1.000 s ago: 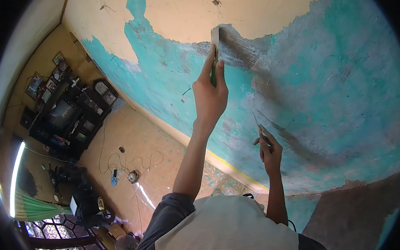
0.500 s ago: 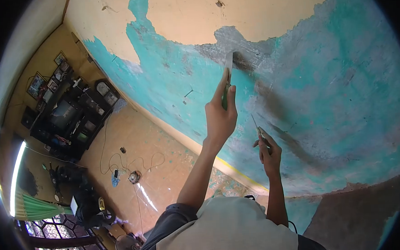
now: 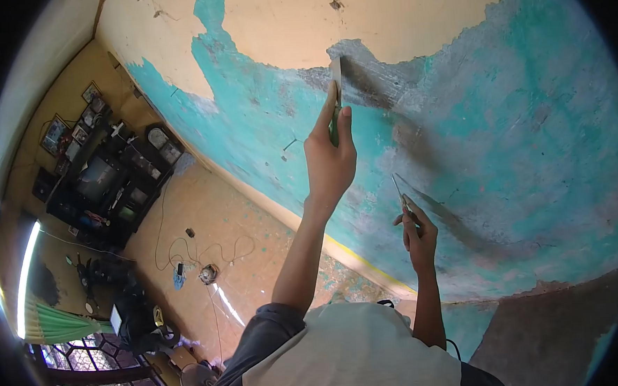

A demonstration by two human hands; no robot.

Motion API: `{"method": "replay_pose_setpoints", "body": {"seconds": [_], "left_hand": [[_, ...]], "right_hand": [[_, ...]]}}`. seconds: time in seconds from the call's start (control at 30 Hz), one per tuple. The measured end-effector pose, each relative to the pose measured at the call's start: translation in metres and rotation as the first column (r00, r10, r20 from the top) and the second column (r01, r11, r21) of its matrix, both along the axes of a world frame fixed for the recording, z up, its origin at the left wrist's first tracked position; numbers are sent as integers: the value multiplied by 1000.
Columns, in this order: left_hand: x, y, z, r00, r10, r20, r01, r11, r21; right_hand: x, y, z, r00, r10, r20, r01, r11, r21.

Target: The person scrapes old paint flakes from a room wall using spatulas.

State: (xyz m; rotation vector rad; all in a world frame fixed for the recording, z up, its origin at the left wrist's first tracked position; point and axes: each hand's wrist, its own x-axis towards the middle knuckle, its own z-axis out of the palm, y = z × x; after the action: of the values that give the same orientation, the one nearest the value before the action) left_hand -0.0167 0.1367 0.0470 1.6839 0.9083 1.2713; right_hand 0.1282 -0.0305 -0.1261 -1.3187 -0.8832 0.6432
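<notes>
My left hand (image 3: 330, 160) is closed round the green handle of a scraper (image 3: 336, 71), whose flat metal blade meets the wall at the lower edge of the cream paint. Around the blade the wall (image 3: 277, 118) shows bare grey and turquoise patches. Lower and to the right, my right hand (image 3: 420, 239) grips a second, thin-bladed tool (image 3: 398, 187) that points up and left near the turquoise surface. Whether its tip touches the wall I cannot tell.
A dark cabinet (image 3: 106, 183) with a television stands at the left. On the floor (image 3: 255, 231) lie cables, a round metallic object (image 3: 208, 273) and paint flakes. A motorcycle (image 3: 130, 307), a fan (image 3: 196, 380) and green curtains (image 3: 64, 323) are at the lower left.
My left hand and its scraper have moved left and slightly up along the cream paint's edge. My right hand has shifted slightly, its tool tilting a little more to the left.
</notes>
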Motion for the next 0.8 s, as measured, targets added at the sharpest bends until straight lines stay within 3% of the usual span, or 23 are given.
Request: {"method": "replay_pose_setpoints", "body": {"seconds": [0.13, 0.2, 0.3, 0.33, 0.47, 0.53, 0.63, 0.8], "left_hand": [[-2, 0, -20, 992, 50, -118, -43, 998, 54], [6, -3, -41, 997, 50, 61, -64, 965, 255], [8, 8, -31, 996, 73, 55, -85, 959, 272], [-2, 6, -6, 998, 20, -55, -17, 998, 62], [-5, 3, -13, 994, 33, -103, -28, 999, 45], [0, -1, -28, 1000, 29, 1, -28, 976, 215], [6, 14, -26, 994, 55, 92, -80, 954, 290], [0, 15, -17, 997, 67, 44, -76, 965, 250]], "right_hand": [[-2, 6, -4, 1000, 3, 27, -3, 1000, 7], [-5, 7, -2, 999, 11, 32, -11, 1000, -2], [-6, 6, -7, 1000, 20, 21, -20, 1000, -7], [-6, 5, -7, 999, 22, 42, -22, 1000, -4], [-3, 4, -8, 999, 24, 31, -25, 999, 35], [-4, 4, -8, 999, 20, 33, -20, 1000, 22], [-5, 4, -8, 1000, 9, 25, -9, 1000, -8], [-5, 2, -4, 999, 39, 28, -39, 999, 15]]}}
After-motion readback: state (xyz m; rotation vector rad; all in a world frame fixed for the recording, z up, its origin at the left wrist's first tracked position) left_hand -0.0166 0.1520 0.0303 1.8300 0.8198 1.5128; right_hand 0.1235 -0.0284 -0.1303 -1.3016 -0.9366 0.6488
